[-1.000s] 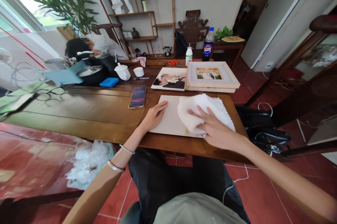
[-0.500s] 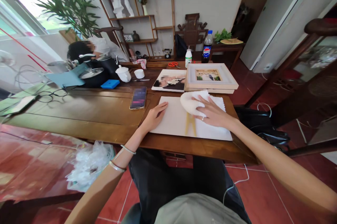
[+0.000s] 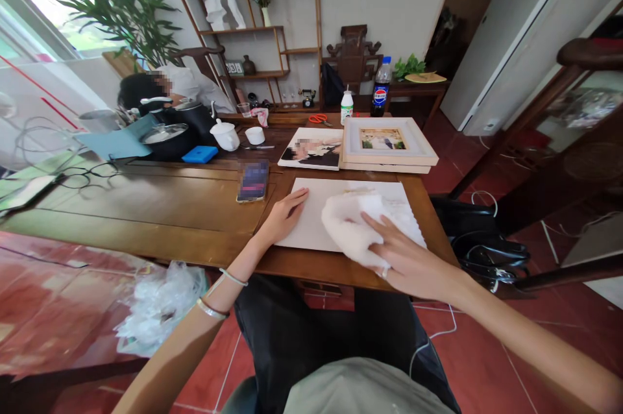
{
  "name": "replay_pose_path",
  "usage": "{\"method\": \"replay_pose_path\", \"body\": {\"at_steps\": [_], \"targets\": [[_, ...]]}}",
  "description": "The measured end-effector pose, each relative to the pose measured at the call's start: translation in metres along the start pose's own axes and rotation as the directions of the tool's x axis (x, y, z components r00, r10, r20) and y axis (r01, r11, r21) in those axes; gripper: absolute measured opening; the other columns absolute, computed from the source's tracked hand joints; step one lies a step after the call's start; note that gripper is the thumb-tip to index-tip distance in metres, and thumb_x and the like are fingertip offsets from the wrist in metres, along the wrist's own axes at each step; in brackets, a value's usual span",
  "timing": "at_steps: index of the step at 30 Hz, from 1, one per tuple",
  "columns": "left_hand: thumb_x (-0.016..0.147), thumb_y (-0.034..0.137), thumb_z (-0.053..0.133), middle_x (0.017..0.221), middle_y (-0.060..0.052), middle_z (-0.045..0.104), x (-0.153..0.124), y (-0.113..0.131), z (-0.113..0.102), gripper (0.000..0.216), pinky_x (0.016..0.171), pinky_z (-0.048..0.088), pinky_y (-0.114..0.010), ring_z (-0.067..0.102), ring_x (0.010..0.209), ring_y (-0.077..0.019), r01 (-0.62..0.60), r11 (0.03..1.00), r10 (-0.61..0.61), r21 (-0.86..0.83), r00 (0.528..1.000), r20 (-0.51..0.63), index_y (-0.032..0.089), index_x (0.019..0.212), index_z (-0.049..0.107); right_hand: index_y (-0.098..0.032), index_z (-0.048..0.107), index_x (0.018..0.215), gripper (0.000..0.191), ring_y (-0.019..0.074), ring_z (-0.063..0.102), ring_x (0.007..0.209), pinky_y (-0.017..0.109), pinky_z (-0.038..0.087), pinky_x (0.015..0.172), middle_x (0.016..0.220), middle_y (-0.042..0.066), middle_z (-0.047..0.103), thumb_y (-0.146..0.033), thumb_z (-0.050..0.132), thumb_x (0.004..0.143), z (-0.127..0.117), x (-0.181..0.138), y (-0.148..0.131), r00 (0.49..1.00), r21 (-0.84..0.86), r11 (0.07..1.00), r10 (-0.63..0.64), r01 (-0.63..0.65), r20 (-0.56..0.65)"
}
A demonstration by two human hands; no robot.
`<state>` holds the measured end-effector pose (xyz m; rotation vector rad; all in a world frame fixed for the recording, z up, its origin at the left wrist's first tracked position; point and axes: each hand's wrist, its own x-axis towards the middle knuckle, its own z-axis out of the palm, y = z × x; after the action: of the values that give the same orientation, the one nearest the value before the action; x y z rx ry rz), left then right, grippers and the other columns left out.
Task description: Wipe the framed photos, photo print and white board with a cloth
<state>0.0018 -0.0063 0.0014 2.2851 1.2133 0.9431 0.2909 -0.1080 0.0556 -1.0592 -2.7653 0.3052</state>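
Note:
A flat white board [image 3: 314, 206] lies on the wooden table in front of me. My left hand [image 3: 287, 216] rests along its left edge, fingers stretched out and thumb apart. My right hand [image 3: 409, 261] grips a white cloth [image 3: 351, 226] against the board's near right part. The cloth reaches the near edge and hides much of the surface. Faint yellowish marks show near the board's far edge; what they are I cannot make out.
Beyond the board lie a photo print [image 3: 311, 149] and stacked white picture frames [image 3: 389, 145]. A phone [image 3: 253, 180] lies to the left. Farther back are a cola bottle [image 3: 381, 89], a small white bottle [image 3: 346, 107], orange-handled pliers [image 3: 320, 119] and a white teapot [image 3: 225, 135]. Another person leans at the far left.
My right hand has drawn the cloth toward me, from the board's far part to its near edge. A yellow shape on the board is now covered. My left hand has stayed in place.

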Motion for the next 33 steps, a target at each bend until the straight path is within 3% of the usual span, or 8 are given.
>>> {"method": "replay_pose_path", "body": {"at_steps": [3, 7, 12, 14, 20, 26, 29, 33], "targets": [[0.091, 0.033, 0.039, 0.136, -0.008, 0.051, 0.0, 0.001, 0.0, 0.042, 0.111, 0.031, -0.04, 0.044, 0.128, -0.0227, 0.002, 1.0, -0.002, 0.001, 1.0, -0.002, 0.016, 0.125, 0.057, -0.016, 0.057, 0.116, 0.037, 0.0271, 0.01, 0.14, 0.054, 0.016, 0.112, 0.142, 0.013, 0.041, -0.011, 0.046, 0.081, 0.001, -0.005, -0.003, 1.0, 0.044, 0.999, -0.021, 0.022, -0.01], [0.091, 0.033, 0.039, 0.136, -0.007, 0.051, 0.0, 0.002, 0.0, 0.041, 0.111, 0.031, -0.04, 0.045, 0.128, -0.0219, 0.001, 1.0, -0.001, 0.001, 1.0, -0.006, 0.017, 0.124, 0.057, -0.018, 0.06, 0.111, 0.028, 0.0278, 0.019, 0.138, 0.054, 0.02, 0.111, 0.122, 0.011, 0.06, -0.019, 0.042, 0.09, 0.001, 0.02, 0.028, 0.998, 0.026, 1.0, 0.009, -0.007, -0.063], [0.091, 0.032, 0.039, 0.136, -0.008, 0.051, 0.0, 0.0, -0.001, 0.041, 0.112, 0.031, -0.039, 0.045, 0.128, -0.021, 0.006, 1.0, -0.006, -0.003, 1.0, -0.002, 0.016, 0.124, 0.057, -0.016, 0.058, 0.113, 0.035, 0.0308, 0.032, 0.133, 0.052, 0.024, 0.109, 0.126, 0.014, 0.057, -0.036, 0.036, 0.095, -0.004, 0.068, 0.066, 0.99, -0.027, 0.996, 0.078, -0.082, -0.114], [0.091, 0.033, 0.04, 0.136, -0.007, 0.051, 0.0, -0.001, -0.001, 0.041, 0.111, 0.031, -0.04, 0.045, 0.128, -0.0212, 0.007, 1.0, -0.007, -0.007, 1.0, -0.005, 0.017, 0.124, 0.057, -0.015, 0.057, 0.114, 0.036, 0.0318, 0.029, 0.134, 0.054, 0.023, 0.108, 0.128, 0.015, 0.055, -0.036, 0.035, 0.095, -0.002, 0.079, 0.069, 0.988, -0.05, 0.993, 0.1, -0.107, -0.115], [0.091, 0.033, 0.04, 0.136, -0.006, 0.051, 0.0, 0.001, -0.002, 0.041, 0.111, 0.032, -0.039, 0.045, 0.128, -0.0216, 0.01, 1.0, -0.01, -0.005, 1.0, 0.003, 0.017, 0.124, 0.057, -0.011, 0.057, 0.115, 0.041, 0.0356, 0.007, 0.139, 0.061, 0.016, 0.107, 0.15, 0.017, 0.024, -0.006, 0.045, 0.076, 0.01, 0.057, 0.035, 0.993, -0.05, 0.994, 0.093, -0.097, -0.076], [0.091, 0.03, 0.039, 0.136, -0.008, 0.05, 0.0, 0.001, 0.0, 0.041, 0.111, 0.032, -0.039, 0.045, 0.128, -0.0221, 0.005, 1.0, -0.005, 0.007, 1.0, 0.006, 0.016, 0.125, 0.057, -0.017, 0.066, 0.101, 0.039, 0.0346, 0.0, 0.14, 0.059, 0.005, 0.11, 0.154, 0.008, 0.016, -0.007, 0.054, 0.065, 0.011, 0.015, -0.022, 0.999, -0.042, 0.999, -0.035, 0.034, -0.023], [0.091, 0.031, 0.039, 0.136, -0.009, 0.05, 0.0, 0.001, 0.0, 0.042, 0.111, 0.032, -0.038, 0.045, 0.128, -0.0226, 0.003, 1.0, -0.003, 0.006, 1.0, 0.003, 0.014, 0.125, 0.057, -0.016, 0.066, 0.103, 0.04, 0.0339, 0.002, 0.14, 0.058, 0.007, 0.11, 0.152, 0.009, 0.02, -0.008, 0.053, 0.066, 0.009, 0.02, -0.025, 1.0, -0.042, 0.999, -0.012, 0.012, 0.001], [0.091, 0.032, 0.039, 0.137, -0.006, 0.05, 0.0, 0.001, -0.001, 0.041, 0.111, 0.032, -0.039, 0.044, 0.129, -0.0218, 0.007, 1.0, -0.007, 0.002, 1.0, 0.006, 0.017, 0.125, 0.056, -0.02, 0.063, 0.113, 0.045, 0.0338, 0.006, 0.14, 0.062, 0.011, 0.108, 0.151, 0.007, 0.025, -0.011, 0.049, 0.07, 0.012, 0.054, 0.0, 0.991, -0.063, 0.99, 0.126, -0.128, -0.037]]}}
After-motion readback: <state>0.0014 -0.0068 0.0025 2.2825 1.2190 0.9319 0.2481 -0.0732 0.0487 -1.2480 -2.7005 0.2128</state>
